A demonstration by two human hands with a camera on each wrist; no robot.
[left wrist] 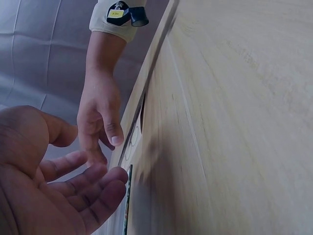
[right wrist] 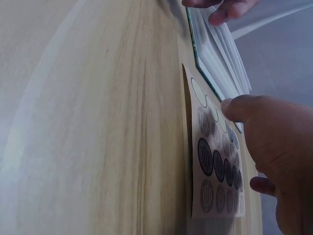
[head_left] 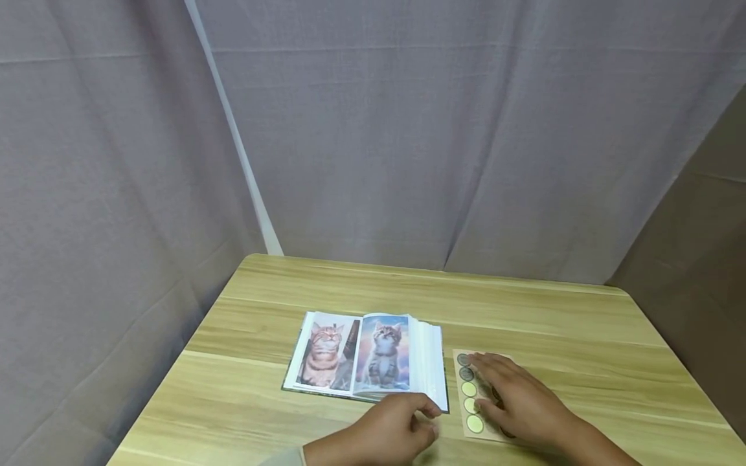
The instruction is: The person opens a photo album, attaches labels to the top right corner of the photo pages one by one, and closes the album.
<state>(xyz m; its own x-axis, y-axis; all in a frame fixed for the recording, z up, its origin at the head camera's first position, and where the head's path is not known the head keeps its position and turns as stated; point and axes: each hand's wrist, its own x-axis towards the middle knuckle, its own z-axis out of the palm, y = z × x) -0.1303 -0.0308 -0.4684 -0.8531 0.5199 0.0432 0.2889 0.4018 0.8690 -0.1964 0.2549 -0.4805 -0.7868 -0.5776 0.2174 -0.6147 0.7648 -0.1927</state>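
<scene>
An open photo album (head_left: 428, 366) shows two cat pictures, one per page. Beside its near right corner hovers my left hand (head_left: 396, 424), fingers loosely bent and nothing held. The left wrist view shows that palm (left wrist: 34, 191) bare. My right hand (head_left: 527, 408) lies over a sheet of round stickers (head_left: 471, 432), its fingers extended and covering much of it. In the right wrist view the sheet (right wrist: 198, 196) bears rows of printed discs, with several blank pale circles along the album side. There the right thumb (right wrist: 239, 107) overlaps the sheet's album-side edge.
The wooden table (head_left: 233, 388) carries the album and the sheet side by side. Grey curtains (head_left: 373, 162) hang behind the table and along its left side. A darker cloth (head_left: 699, 213) hangs on the right.
</scene>
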